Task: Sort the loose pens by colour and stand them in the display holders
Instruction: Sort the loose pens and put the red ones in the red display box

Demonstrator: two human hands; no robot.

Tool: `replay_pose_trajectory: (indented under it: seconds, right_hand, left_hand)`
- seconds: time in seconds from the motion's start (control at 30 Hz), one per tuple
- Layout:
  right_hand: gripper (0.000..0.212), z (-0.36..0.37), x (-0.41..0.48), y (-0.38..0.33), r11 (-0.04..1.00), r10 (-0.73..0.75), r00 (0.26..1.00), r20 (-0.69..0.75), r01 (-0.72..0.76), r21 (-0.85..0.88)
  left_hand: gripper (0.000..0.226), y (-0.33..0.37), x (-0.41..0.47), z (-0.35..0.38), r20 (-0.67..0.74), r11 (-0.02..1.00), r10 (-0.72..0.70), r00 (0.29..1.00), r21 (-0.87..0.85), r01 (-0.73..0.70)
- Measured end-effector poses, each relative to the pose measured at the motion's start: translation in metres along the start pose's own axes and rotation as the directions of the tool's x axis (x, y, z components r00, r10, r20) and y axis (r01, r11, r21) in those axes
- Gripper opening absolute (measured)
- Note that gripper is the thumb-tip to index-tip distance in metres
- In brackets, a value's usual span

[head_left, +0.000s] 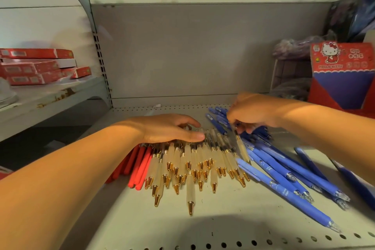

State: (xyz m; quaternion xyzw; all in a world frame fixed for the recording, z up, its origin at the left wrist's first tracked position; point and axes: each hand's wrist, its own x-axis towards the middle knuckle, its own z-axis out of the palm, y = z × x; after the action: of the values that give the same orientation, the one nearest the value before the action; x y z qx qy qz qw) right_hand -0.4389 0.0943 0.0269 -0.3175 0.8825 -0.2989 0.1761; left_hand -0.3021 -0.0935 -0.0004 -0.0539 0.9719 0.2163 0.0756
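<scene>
L hand (168, 128) atop frosted pens (199, 155); R hand (253, 113) pinching stray pen (242, 147).

Pens are laid flat in three adjoining groups: red pens (140, 166) at left, gold-tipped frosted pens (190, 160) in the middle, blue pens (280, 170) at right. One stray frosted pen (242, 149) is pinched by the right hand (253, 113) at the blue group's edge.

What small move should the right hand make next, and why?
Probably carry the stray cream pen, which the right hand seems to pinch, leftward to the cream pens under the flat left hand. It lies against the blue pens, outside its colour group.
</scene>
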Motion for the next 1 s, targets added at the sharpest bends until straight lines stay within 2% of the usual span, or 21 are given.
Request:
replay_pose_trajectory:
  seconds: [0.1,0.27,0.37,0.43,0.53,0.6,0.63,0.73,0.8,0.9,1.0]
  right_hand:
    - [0.007,-0.001,0.0,-0.005,0.993,-0.054,0.997,-0.05,0.059,0.104]
    - [0.006,0.025,-0.002,-0.014,0.886,-0.154,0.979,0.137,0.075,0.457]
    - [0.011,0.042,-0.002,-0.022,0.847,-0.161,0.981,0.109,0.081,0.525]
    - [0.013,0.045,-0.005,-0.029,0.906,-0.135,0.989,0.057,0.1,0.412]
    - [0.02,0.042,-0.019,-0.031,0.974,-0.196,0.981,0.001,0.194,0.113]
    - [0.047,0.04,-0.04,-0.022,0.934,-0.331,0.941,0.062,0.337,-0.119]
    - [0.061,0.043,-0.053,-0.016,0.892,-0.399,0.909,0.119,0.415,-0.18]
    - [0.11,0.057,-0.092,-0.002,0.809,-0.492,0.844,0.214,0.534,-0.247]
    - [0.133,0.067,-0.104,0.001,0.77,-0.496,0.838,0.227,0.546,-0.33]
    - [0.139,0.074,-0.105,0.0,0.757,-0.48,0.842,0.246,0.539,-0.37]
    - [0.136,0.075,-0.099,-0.001,0.749,-0.499,0.845,0.192,0.533,-0.394]
  left_hand:
    - [0.097,-0.001,0.005,0.003,-0.039,1.0,-0.016,0.999,-0.015,0.015]
    - [0.09,0.002,0.014,0.01,-0.096,0.991,-0.037,0.995,-0.132,0.024]
    - [0.081,0.005,0.013,0.012,-0.124,0.98,-0.014,0.992,-0.199,-0.011]
    - [0.072,0.006,0.012,0.014,-0.133,0.972,0.009,0.991,-0.23,-0.04]
    - [0.061,0.008,0.012,0.014,-0.134,0.991,-0.011,0.991,-0.132,-0.007]
    - [0.048,0.012,0.011,0.015,-0.131,0.997,-0.015,0.991,-0.071,0.005]
    - [0.042,0.014,0.01,0.015,-0.139,0.998,-0.015,0.99,-0.07,0.005]
    - [0.038,0.015,0.009,0.016,-0.174,0.996,-0.034,0.984,-0.087,0.019]
    - [0.039,0.015,0.01,0.016,-0.195,0.998,-0.051,0.979,-0.031,0.046]
    - [0.042,0.017,0.009,0.017,-0.206,0.998,-0.062,0.977,-0.017,0.06]
    - [0.042,0.02,0.006,0.017,-0.194,0.994,-0.112,0.975,-0.003,0.113]
